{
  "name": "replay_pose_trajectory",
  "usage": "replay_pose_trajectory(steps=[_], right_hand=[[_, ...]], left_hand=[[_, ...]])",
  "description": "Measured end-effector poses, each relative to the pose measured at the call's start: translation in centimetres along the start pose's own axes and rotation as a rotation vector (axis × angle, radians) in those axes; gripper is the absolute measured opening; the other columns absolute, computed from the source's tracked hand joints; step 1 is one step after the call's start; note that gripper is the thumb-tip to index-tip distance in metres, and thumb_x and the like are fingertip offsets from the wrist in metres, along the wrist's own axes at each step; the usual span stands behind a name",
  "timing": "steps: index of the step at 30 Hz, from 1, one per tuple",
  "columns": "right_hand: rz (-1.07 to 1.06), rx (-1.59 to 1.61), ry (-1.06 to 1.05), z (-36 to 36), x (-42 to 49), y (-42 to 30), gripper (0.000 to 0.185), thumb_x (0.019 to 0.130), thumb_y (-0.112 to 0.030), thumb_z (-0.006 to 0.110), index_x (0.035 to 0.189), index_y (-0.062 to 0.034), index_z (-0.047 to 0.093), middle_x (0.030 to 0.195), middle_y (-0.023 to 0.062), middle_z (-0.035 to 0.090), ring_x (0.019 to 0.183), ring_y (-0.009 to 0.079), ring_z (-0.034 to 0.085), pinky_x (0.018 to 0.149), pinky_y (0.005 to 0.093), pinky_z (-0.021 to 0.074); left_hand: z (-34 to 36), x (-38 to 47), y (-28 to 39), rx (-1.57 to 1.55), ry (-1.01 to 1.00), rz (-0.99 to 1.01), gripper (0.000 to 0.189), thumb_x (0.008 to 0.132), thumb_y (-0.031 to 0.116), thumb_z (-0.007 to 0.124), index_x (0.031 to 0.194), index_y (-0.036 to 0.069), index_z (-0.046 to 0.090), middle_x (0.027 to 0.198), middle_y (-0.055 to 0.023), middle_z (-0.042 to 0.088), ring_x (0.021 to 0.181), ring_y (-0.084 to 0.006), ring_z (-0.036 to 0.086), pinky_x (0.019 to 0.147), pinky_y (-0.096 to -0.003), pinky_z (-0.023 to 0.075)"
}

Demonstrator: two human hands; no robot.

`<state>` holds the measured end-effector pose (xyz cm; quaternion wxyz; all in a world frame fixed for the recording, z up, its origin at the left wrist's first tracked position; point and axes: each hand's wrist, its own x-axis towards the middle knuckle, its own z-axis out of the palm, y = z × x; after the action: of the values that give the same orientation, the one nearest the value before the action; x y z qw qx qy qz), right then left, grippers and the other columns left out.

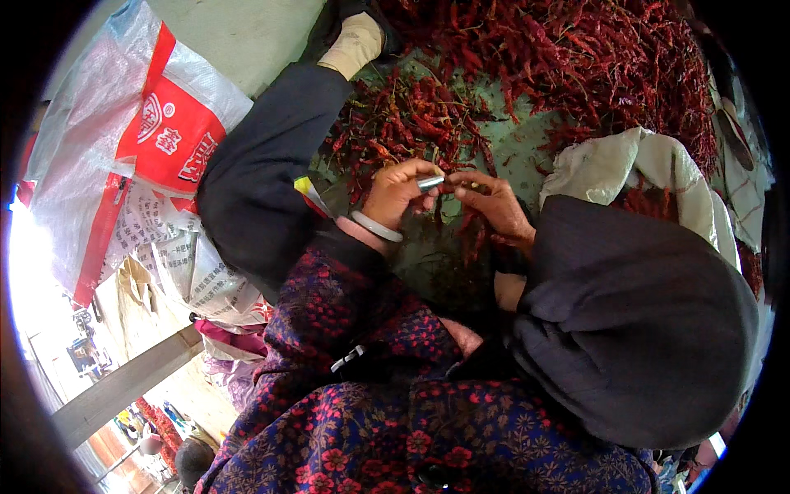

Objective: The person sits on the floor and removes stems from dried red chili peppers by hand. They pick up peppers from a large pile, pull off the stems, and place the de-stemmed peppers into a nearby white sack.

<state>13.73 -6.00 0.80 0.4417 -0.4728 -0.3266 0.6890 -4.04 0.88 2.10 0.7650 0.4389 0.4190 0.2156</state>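
Over the green floor my left hand (398, 191), with a pale bangle (376, 226) at its wrist, has a small silvery metal piece (430, 183) at its thumb and fingertips; whether it is worn or held I cannot tell. My right hand (494, 200) meets it fingertip to fingertip and pinches a dried red chili pepper (453, 183), partly hidden by the fingers. Dried chilies (471, 238) also show beneath the right hand. Just beyond both hands lies a small heap of dried chilies with stems (413, 120).
A large pile of dried red chilies (574, 55) spreads at the top right. A white woven sack (592, 167) with chilies inside stands by my right knee. Printed woven sacks (80, 154) lie at the left, beside my bent leg.
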Motion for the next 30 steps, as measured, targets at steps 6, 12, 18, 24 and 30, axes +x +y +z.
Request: replay_pose_trajectory(steps=[6, 12, 18, 24, 30], right_hand=[[0.128, -0.158, -0.007, -0.4, 0.0, 1.5, 0.015, 0.080, -0.011, 0.056, 0.090, 0.0011, 0.058, 0.066, 0.0030, 0.055, 0.055, 0.0091, 0.051, 0.049, 0.0246, 0.0419], [0.317, -0.247, -0.120, -1.0, -0.8, 1.8, 0.014, 0.077, -0.012, 0.057, 0.083, 0.0002, 0.059, 0.059, 0.0037, 0.053, 0.050, 0.0095, 0.051, 0.044, 0.0229, 0.0382], [0.325, -0.191, -0.172, -1.0, -1.2, 2.0, 0.015, 0.074, -0.013, 0.060, 0.082, 0.0004, 0.061, 0.058, 0.0038, 0.054, 0.046, 0.0099, 0.050, 0.042, 0.0237, 0.0374], [0.368, -0.063, -0.206, -1.4, -0.8, 3.7, 0.016, 0.074, -0.015, 0.059, 0.080, 0.0000, 0.061, 0.058, 0.0031, 0.054, 0.045, 0.0083, 0.049, 0.040, 0.0220, 0.0356], [0.447, -0.087, -0.197, -1.5, -1.3, 2.8, 0.015, 0.076, -0.015, 0.056, 0.080, -0.0009, 0.062, 0.057, 0.0017, 0.053, 0.044, 0.0074, 0.047, 0.039, 0.0207, 0.0354]], left_hand=[[0.6, 0.1, -2.1, 0.315, -0.013, -0.058, 0.021, 0.078, 0.006, 0.052, 0.098, 0.005, 0.057, 0.077, -0.0025, 0.058, 0.061, -0.0099, 0.055, 0.052, -0.0212, 0.0435], [1.4, -3.1, -1.7, 1.229, 0.125, 0.722, 0.034, 0.071, 0.002, 0.055, 0.104, 0.009, 0.054, 0.101, -0.0092, 0.054, 0.082, -0.0261, 0.057, 0.065, -0.0322, 0.0475], [0.5, -3.6, -4.7, 1.007, -0.039, 0.542, 0.023, 0.073, -0.002, 0.053, 0.095, 0.004, 0.056, 0.089, -0.0123, 0.056, 0.082, -0.0276, 0.057, 0.066, -0.0321, 0.0452], [0.4, -3.5, -3.8, 0.889, -0.137, 0.494, 0.015, 0.075, 0.002, 0.052, 0.089, 0.001, 0.057, 0.077, -0.0115, 0.053, 0.072, -0.0266, 0.054, 0.063, -0.0301, 0.0426], [0.6, -3.1, -3.5, 0.782, -0.210, 0.360, 0.015, 0.077, 0.009, 0.051, 0.089, 0.003, 0.057, 0.074, -0.0109, 0.051, 0.069, -0.0260, 0.053, 0.062, -0.0312, 0.0410]])
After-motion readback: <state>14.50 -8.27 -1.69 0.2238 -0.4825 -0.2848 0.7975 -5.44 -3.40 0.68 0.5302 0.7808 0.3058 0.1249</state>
